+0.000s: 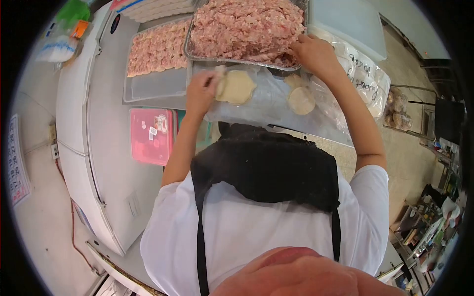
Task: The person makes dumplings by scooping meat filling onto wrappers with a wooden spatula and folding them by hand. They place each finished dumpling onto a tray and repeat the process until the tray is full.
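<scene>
My left hand is curled, slightly blurred, with a pale dough wrapper at its fingertips. Just right of it, a stack of round dough wrappers lies on a clear plastic sheet. At the right edge of a large tray heaped with pink ground meat, my right hand has its fingers bent down against the meat. What those fingers grip is hidden. Closer to me lie a round wrapper and a partly covered one.
On the left, a tray holds rows of filled pieces. A pink lidded box sits nearer me. Marked plastic bags lie at right, below a translucent lid. A thin dark-handled tool rests along the front edge.
</scene>
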Available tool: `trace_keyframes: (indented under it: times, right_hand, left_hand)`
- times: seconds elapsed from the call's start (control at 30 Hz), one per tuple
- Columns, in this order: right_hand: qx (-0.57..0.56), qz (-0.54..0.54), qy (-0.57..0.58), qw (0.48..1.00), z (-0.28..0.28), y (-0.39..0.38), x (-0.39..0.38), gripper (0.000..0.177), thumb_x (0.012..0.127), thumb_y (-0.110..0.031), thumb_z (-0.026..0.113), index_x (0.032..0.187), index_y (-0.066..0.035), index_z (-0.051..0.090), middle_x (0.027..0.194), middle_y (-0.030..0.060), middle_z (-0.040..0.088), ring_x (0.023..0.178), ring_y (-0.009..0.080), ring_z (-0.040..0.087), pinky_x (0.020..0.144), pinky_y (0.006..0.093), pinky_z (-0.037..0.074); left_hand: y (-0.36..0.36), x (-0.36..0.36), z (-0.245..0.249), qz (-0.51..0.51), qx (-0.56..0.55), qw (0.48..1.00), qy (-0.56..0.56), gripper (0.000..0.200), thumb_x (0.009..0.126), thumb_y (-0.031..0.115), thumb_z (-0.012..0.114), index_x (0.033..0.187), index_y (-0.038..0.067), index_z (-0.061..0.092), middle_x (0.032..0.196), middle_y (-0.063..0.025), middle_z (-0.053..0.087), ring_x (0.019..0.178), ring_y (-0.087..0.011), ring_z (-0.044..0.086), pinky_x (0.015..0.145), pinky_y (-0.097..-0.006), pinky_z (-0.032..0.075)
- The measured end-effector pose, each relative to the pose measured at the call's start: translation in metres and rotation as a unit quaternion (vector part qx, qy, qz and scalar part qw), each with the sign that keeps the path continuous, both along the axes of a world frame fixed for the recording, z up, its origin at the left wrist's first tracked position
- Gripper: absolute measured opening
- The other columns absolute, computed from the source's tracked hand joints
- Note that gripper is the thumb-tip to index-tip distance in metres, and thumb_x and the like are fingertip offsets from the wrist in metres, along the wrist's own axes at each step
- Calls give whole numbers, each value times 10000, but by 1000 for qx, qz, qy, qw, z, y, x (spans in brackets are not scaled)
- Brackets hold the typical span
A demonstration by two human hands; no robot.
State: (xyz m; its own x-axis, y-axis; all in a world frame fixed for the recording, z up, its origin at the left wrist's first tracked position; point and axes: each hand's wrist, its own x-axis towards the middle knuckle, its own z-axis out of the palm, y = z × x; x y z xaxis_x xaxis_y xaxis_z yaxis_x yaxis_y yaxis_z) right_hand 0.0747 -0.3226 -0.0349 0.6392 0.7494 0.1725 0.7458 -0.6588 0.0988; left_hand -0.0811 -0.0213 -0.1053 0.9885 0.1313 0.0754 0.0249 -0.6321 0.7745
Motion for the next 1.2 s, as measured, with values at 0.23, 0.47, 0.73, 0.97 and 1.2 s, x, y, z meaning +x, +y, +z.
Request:
trace_keyframes:
  times: [0.23,0.47,0.73,0.97,1.2]
  right_hand:
    - [136,31,-37,990,-3,24,-38,169,761,-209,639,867,-77,647,918,76,576,937,260,567,730,366,497]
    - [158,120,189,962,-46,112,-108,400,731,-210,717,1083,-58,604,1006,111,551,971,301,544,793,403,493]
    - [266,48,273,923,-90,103,-102,384,770,-125,663,1145,-79,594,1012,114,558,968,284,553,805,373,474]
    - [460,-209,398,766,-91,53,-128,276,882,-196,596,1103,-30,599,904,68,636,811,172,570,743,288,450]
    - [446,-303,354,764,-57,54,-143,254,878,-212,625,1021,-5,588,772,39,558,715,137,494,654,301,419]
  left_hand:
    - [-14,-7,16,-50,-106,993,-5,343,799,105,586,1135,36,595,1082,-147,612,990,-298,598,862,-346,473]
    - [38,-7,-16,-147,194,968,-65,318,725,17,598,1041,0,622,991,-181,605,942,-358,568,874,-422,450]
    - [56,5,-9,-115,158,978,69,280,781,100,644,1048,19,637,966,-153,619,935,-314,585,817,-383,461]
    - [37,5,23,-189,-9,971,-149,230,848,123,595,1062,49,641,1046,-136,612,966,-292,577,836,-380,458]
    - [10,18,-37,-330,59,923,-189,181,810,123,624,979,64,653,1059,-114,609,1006,-287,557,874,-379,452]
